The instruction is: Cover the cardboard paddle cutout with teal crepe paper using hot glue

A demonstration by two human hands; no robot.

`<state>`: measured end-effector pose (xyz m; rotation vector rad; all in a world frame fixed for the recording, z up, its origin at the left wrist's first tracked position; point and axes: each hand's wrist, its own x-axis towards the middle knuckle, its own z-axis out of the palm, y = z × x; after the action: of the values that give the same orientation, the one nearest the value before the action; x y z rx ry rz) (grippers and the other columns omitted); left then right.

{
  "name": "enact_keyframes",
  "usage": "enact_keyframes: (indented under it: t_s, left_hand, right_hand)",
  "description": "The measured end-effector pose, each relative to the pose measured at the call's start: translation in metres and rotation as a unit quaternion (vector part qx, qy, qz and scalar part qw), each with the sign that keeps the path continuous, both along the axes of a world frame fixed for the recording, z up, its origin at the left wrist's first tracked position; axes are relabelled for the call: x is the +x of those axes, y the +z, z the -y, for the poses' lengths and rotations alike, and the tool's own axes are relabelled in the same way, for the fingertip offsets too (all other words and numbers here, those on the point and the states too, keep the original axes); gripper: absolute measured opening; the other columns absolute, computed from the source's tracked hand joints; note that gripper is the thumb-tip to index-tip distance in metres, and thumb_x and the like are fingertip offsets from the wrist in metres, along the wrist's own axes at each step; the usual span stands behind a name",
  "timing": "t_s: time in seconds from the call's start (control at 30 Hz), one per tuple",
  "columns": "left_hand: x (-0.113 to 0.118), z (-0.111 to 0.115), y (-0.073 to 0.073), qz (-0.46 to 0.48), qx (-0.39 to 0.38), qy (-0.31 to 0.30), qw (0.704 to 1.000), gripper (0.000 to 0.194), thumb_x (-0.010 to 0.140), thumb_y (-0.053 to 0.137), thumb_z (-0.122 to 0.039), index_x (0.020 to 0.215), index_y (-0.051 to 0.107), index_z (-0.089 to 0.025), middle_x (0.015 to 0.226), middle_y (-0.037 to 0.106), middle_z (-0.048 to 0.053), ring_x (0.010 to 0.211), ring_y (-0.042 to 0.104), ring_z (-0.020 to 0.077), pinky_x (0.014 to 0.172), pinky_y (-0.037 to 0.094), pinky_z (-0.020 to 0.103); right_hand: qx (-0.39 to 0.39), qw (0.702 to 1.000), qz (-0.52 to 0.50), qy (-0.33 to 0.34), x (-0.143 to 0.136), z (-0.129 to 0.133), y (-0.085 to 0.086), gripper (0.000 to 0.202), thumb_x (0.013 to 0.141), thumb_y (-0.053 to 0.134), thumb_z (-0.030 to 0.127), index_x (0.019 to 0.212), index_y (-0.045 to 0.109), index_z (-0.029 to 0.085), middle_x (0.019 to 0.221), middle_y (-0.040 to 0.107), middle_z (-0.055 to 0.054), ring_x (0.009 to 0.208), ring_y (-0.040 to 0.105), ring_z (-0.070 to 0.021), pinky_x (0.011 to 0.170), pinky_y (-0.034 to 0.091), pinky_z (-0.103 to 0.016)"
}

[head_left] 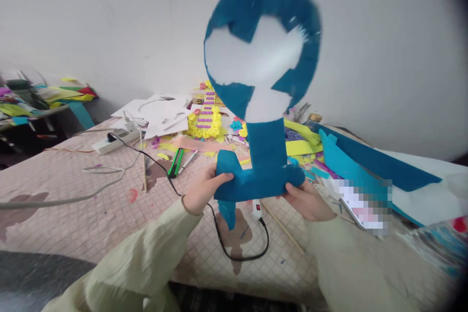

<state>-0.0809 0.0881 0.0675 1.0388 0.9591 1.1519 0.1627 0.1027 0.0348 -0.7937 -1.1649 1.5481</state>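
Note:
A dark blue paper cutout stands upright in front of me, with a round top, a narrow neck and a wide base. Irregular white areas show inside its blue rim. At the left end of the base, my left hand pinches the paper, thumb in front. My right hand grips the base's right end in the same way. A crumpled blue piece hangs below the left end. Just under the base, a white glue gun lies partly hidden, its black cord curving over the table.
Behind the cutout are white paper sheets and a yellow and purple craft piece. A power strip, cords and a green cutter lie left; blue sheets and a pixelated phone lie right.

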Motion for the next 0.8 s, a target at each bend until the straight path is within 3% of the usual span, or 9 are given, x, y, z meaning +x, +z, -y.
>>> enact_keyframes:
  t_s: [0.13,0.3,0.47,0.6,0.7,0.8]
  left_hand:
    - [0.005,-0.002,0.004,0.046,-0.064,0.003,0.997,0.035,0.059,0.072,-0.028,0.091,0.063,-0.017,0.085,0.068,0.003,0.082,0.062,0.0213,0.072,0.048,0.031]
    - [0.008,-0.002,0.005,0.047,-0.029,0.003,0.998,0.056,0.055,0.077,-0.025,0.107,0.057,-0.021,0.107,0.064,0.006,0.099,0.058,0.0259,0.082,0.048,0.038]
    - [0.007,-0.013,-0.003,0.121,-0.066,0.017,0.99,0.044,0.06,0.073,-0.025,0.101,0.06,-0.021,0.099,0.067,0.004,0.096,0.06,0.025,0.081,0.049,0.036]
    - [-0.003,-0.03,-0.004,0.183,-0.075,-0.015,0.98,0.03,0.066,0.067,-0.032,0.092,0.064,-0.018,0.091,0.068,0.004,0.085,0.063,0.0214,0.076,0.049,0.031]
    - [-0.009,-0.042,-0.006,0.208,-0.08,-0.054,0.973,0.022,0.066,0.067,-0.031,0.084,0.064,-0.018,0.088,0.068,0.003,0.076,0.063,0.0156,0.066,0.048,0.025]
    - [-0.008,-0.047,-0.01,0.218,-0.05,-0.06,0.973,0.022,0.064,0.07,-0.021,0.085,0.061,-0.02,0.098,0.065,0.002,0.08,0.061,0.0122,0.065,0.045,0.02]
  right_hand:
    - [-0.02,1.0,0.011,0.013,0.001,-0.002,0.003,0.033,0.069,0.067,0.031,0.102,0.058,0.03,0.099,0.068,-0.001,0.091,0.061,-0.0209,0.079,0.047,-0.039]
    - [-0.023,0.999,0.026,0.008,0.001,-0.002,0.005,0.033,0.071,0.065,0.031,0.103,0.059,0.027,0.107,0.065,-0.003,0.1,0.058,-0.0238,0.084,0.046,-0.041]
    - [-0.025,0.999,0.033,0.013,0.005,-0.013,0.013,0.031,0.069,0.067,0.033,0.099,0.059,0.026,0.1,0.067,-0.002,0.087,0.062,-0.0211,0.075,0.05,-0.037]
    - [-0.026,0.993,0.101,0.053,0.013,-0.043,0.03,0.027,0.065,0.07,0.032,0.089,0.062,0.023,0.076,0.068,-0.001,0.064,0.061,-0.0166,0.061,0.05,-0.032]
    - [-0.023,0.992,0.114,0.054,0.014,-0.074,0.045,0.026,0.066,0.069,0.031,0.09,0.063,0.023,0.081,0.069,-0.002,0.074,0.063,-0.0191,0.069,0.05,-0.034]
    - [-0.028,0.994,0.099,0.036,0.006,-0.107,0.051,0.018,0.071,0.064,0.029,0.088,0.063,0.023,0.086,0.07,-0.002,0.08,0.064,-0.0193,0.076,0.05,-0.036]
